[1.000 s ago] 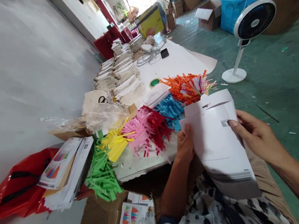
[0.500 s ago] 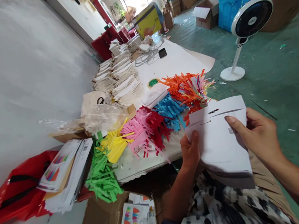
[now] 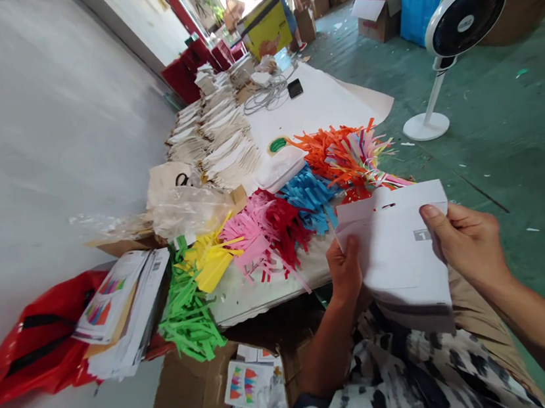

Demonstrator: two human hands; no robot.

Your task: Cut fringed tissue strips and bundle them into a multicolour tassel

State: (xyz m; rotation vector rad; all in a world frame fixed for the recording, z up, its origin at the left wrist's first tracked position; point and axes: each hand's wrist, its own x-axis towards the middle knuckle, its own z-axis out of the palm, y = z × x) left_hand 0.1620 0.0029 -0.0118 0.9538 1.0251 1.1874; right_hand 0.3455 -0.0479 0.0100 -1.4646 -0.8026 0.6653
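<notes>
Over my lap I hold a thick stack of white paper cards (image 3: 399, 261), with a small slot near its top edge and a small grey printed mark at its right. My left hand (image 3: 345, 274) grips the left edge, thumb on the front face. At the upper right corner, my right hand (image 3: 471, 242) pinches the top sheets between thumb and bent fingers. Just beyond the stack lie bundles of cut paper strips on the table: orange (image 3: 328, 151), blue (image 3: 309, 196), dark red (image 3: 288, 228), pink (image 3: 250, 230), yellow (image 3: 210, 264) and green (image 3: 191, 326).
A red bag (image 3: 45, 338) with printed cards (image 3: 115, 296) on it is at left. Below the table edge stands an open carton (image 3: 187, 400) holding printed cards. A white fan (image 3: 466, 21) stands on the floor at right. A person (image 3: 285, 4) bends over at the back.
The upper sheets under my right thumb have shifted, and the grey printed mark shows more fully. My right hand has moved only slightly; both hands still hold the stack.
</notes>
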